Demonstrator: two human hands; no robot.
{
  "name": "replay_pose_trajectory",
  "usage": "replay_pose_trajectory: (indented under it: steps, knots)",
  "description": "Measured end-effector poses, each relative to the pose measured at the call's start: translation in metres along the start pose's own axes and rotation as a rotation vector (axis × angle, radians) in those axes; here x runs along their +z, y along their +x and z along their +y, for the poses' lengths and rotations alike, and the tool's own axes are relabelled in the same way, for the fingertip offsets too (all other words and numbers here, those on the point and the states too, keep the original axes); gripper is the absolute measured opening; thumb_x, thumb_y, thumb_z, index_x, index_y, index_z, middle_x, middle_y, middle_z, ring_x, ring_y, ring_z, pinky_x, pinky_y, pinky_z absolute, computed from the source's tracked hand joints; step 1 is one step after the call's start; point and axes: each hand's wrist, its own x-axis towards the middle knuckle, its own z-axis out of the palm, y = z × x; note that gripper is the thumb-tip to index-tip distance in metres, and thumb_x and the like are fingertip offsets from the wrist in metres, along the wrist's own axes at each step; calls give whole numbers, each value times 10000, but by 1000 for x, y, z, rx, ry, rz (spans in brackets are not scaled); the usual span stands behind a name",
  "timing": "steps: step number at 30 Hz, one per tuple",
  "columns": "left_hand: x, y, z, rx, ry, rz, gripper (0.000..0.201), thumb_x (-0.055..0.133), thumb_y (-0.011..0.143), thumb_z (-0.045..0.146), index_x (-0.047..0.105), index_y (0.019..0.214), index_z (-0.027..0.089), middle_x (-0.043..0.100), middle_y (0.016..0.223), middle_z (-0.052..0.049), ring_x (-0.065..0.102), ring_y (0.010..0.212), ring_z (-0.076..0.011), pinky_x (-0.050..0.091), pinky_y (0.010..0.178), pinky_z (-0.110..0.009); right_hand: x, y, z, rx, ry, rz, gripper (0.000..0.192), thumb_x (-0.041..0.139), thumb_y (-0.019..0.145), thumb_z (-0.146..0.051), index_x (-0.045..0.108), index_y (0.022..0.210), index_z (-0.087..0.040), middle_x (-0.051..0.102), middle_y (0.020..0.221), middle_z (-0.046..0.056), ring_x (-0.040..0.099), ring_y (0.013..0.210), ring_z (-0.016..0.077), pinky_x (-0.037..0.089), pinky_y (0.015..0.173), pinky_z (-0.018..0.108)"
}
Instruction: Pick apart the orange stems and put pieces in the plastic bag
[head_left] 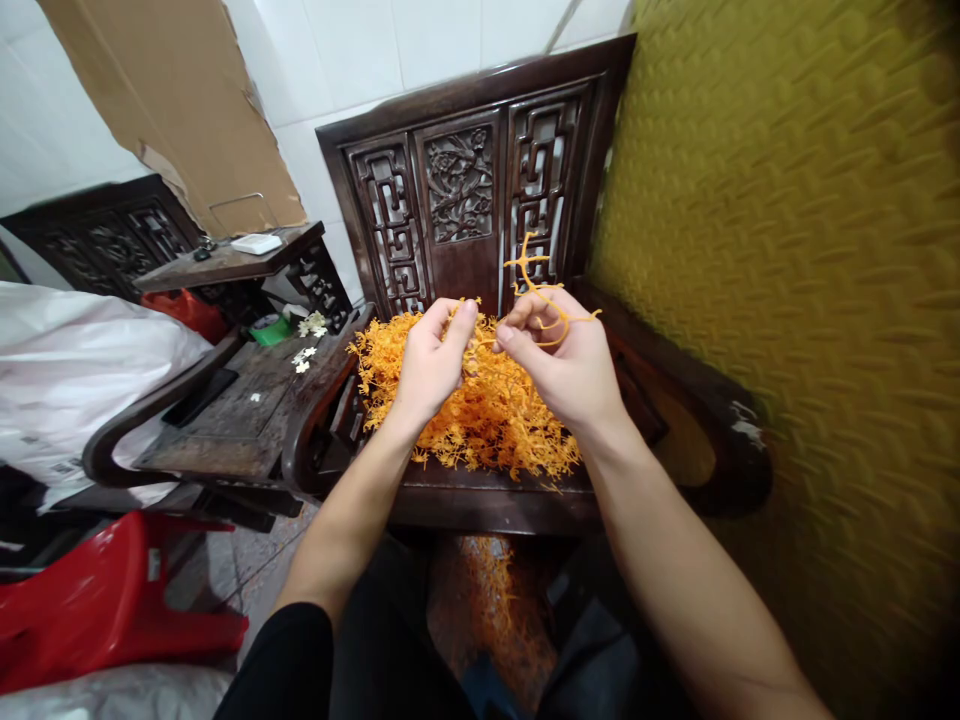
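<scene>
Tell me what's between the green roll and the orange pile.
Small white pieces near the green roll, then the dark wooden armrest beside the orange pile. Shows in the head view.

Black sleeve (pixel 281 660), dark trousers (pixel 390 640).

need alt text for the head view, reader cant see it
A person's right hand holds a branching orange strip, with the left hand close beside it, above a heap of small orange pieces on a dark carved wooden chair. A textured yellow surface rises at the right, and a white bag sits at the left.
</scene>
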Motion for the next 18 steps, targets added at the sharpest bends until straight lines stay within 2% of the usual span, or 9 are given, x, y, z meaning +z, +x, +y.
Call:
replay_pose_trajectory:
  steps: [3,7,10,13,16,18]
  knots:
    - [-4,0,0,-64,-26,-20,366,592,1004,587,597,920,231,484,735,24,503,510,-81,423,398,-209,-3,-1,-3,46,-56,-58,170,762,834,-273,609,871,-210,584,787,-14,543,700,119,461,648,290]
    - [-6,-1,2,-30,-22,6,338,606,1007,551,613,925,223,570,820,6,510,479,-60,419,352,-194,-4,-2,-3,157,-112,-165,294,860,731,-302,640,890,-190,636,820,-3,557,696,122,475,660,304]
    - [-5,-3,3,-60,-24,-25,313,596,1016,543,645,1027,234,595,802,9,514,444,-60,400,338,-193,-1,-3,1,153,-184,-111,356,891,697,-344,633,888,-188,685,867,21,620,748,151,486,677,319]
    - [1,-7,4,-96,-16,-71,342,563,1035,546,656,1170,245,625,788,7,539,457,-69,402,367,-192,4,-5,7,124,-282,-15,292,845,758,-373,634,840,-188,697,825,24,624,714,151,474,663,322]
    - [8,-11,5,-66,19,-75,382,530,1043,572,668,1143,230,635,757,8,537,497,-75,424,432,-203,10,-7,11,95,-357,101,248,794,819,-376,631,806,-189,697,786,22,616,676,145,465,668,325]
    - [10,-11,5,-10,65,-46,372,556,1030,575,669,1087,226,653,773,4,555,561,-88,456,499,-218,11,-7,11,71,-386,126,231,764,856,-375,635,809,-189,703,792,28,624,694,147,466,699,328]
